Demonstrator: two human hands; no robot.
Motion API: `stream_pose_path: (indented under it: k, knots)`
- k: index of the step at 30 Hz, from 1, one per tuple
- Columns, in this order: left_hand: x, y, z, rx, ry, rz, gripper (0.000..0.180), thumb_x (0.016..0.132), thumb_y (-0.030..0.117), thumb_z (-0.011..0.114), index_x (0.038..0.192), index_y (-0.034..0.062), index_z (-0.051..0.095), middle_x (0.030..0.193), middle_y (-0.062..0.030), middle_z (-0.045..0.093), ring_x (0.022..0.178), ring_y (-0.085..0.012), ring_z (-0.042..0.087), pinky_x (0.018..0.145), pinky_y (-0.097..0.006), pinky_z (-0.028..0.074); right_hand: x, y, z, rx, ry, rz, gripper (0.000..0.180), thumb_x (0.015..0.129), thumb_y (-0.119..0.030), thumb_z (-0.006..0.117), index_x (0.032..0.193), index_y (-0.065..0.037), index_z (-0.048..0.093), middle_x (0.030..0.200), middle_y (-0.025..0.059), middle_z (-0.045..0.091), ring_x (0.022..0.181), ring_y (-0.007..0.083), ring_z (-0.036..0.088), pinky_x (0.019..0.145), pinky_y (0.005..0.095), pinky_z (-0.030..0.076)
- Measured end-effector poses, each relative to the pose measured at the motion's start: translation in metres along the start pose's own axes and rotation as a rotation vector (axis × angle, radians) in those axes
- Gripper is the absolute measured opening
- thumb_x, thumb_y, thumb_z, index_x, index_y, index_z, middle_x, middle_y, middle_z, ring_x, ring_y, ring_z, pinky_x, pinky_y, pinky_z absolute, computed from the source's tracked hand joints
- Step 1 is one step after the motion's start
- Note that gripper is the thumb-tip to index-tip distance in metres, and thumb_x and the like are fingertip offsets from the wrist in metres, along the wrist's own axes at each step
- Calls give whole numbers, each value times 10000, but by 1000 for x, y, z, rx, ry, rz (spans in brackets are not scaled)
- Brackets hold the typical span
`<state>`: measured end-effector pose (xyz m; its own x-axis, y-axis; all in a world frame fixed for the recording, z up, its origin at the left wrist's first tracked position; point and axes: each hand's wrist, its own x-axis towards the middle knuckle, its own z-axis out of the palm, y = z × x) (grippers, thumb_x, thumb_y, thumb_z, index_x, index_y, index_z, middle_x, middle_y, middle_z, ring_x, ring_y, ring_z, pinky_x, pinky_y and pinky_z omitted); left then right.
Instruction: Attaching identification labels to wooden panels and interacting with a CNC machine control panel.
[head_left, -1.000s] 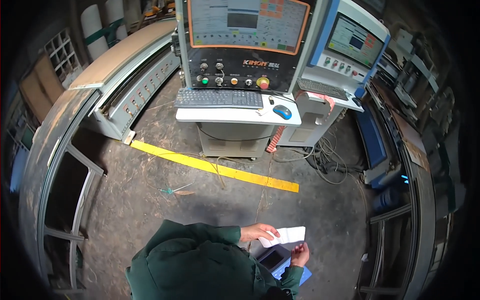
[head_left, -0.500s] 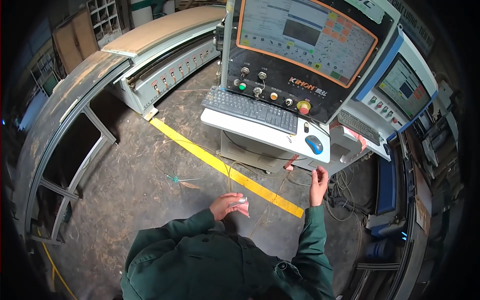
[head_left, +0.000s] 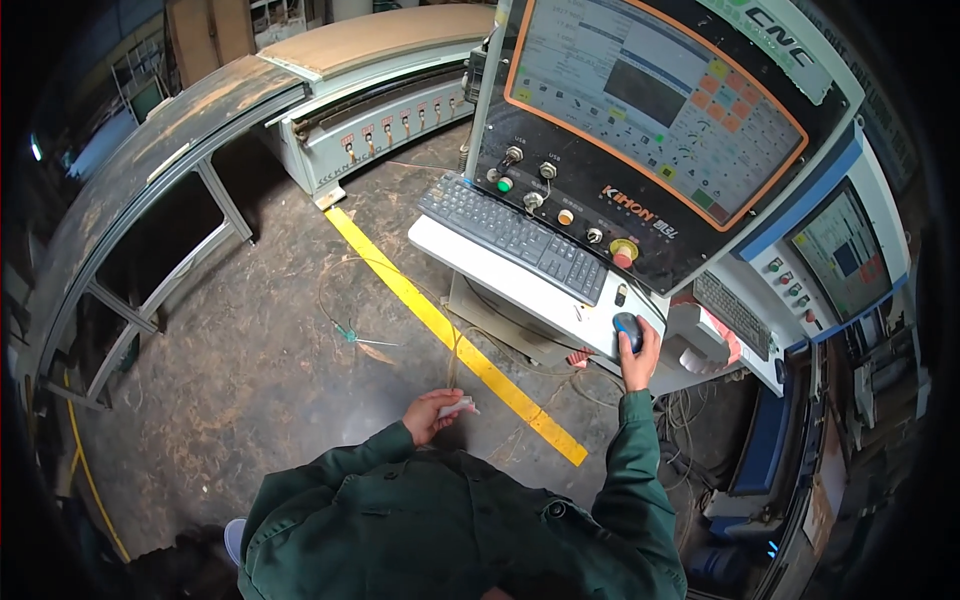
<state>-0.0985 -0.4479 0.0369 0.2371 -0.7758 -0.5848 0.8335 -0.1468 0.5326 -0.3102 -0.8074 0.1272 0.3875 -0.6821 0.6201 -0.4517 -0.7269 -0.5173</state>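
**Right hand on the mouse, left hand holding a small pale object**

The right hand (head_left: 636, 358) reaches far and to the right, out of a dark green sleeve, and rests on a small computer mouse with a blue top and dark body (head_left: 627, 329). Its fingers are curled over the mouse's near side, closed on it. The mouse is rounded, glossy and lies at the right end of the white shelf-like tabletop (head_left: 470, 258) that juts from the front of the control console. On the same tabletop, to the left of the mouse, sits a long dark grey keyboard (head_left: 512, 235), well apart from the hand.

The left hand (head_left: 430, 414) hangs near the body, over the dusty concrete floor (head_left: 250, 380). Its fingers are folded around a small pale, flat object with a pinkish edge (head_left: 458, 407), which sticks out to the right of the fist; what it is cannot be told.

Above the keyboard a black panel carries round knobs, a green button and a red push button on a yellow ring (head_left: 623, 250), below a large orange-framed screen (head_left: 650, 100). A yellow painted stripe (head_left: 440, 320) runs across the floor between the hands.
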Motion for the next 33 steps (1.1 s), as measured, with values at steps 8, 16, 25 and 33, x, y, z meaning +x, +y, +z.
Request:
stream_pose_path:
  k: [8,16,25,33]
  knots:
    - [9,-55,39,-28,101,-20,208,884,159,617,1088,138,658,1009,9,677,816,-84,595,655,-229,466,0,6,3,48,-49,-96,341,784,-159,682,1120,-128,633,1155,137,567,1070,313,524,942,388,391]
    - [15,-60,45,-112,101,56,231,876,141,630,1106,139,656,1000,16,675,785,-94,588,648,-219,457,-3,4,-6,75,-127,-136,296,796,-155,673,1089,-127,647,1190,154,561,1093,320,524,957,398,375]
    - [21,-69,45,-102,122,1,214,882,138,623,1093,136,664,992,7,677,760,-84,585,638,-215,455,-7,3,-4,73,-115,-128,282,795,-147,672,1076,-129,654,1200,146,562,1090,311,525,956,392,368]
    - [25,-66,51,-95,160,21,209,891,127,592,1086,134,665,1005,-7,680,752,-94,595,630,-220,463,-5,6,-5,92,-120,-139,273,800,-140,663,1073,-128,653,1200,132,563,1090,308,527,957,388,364]
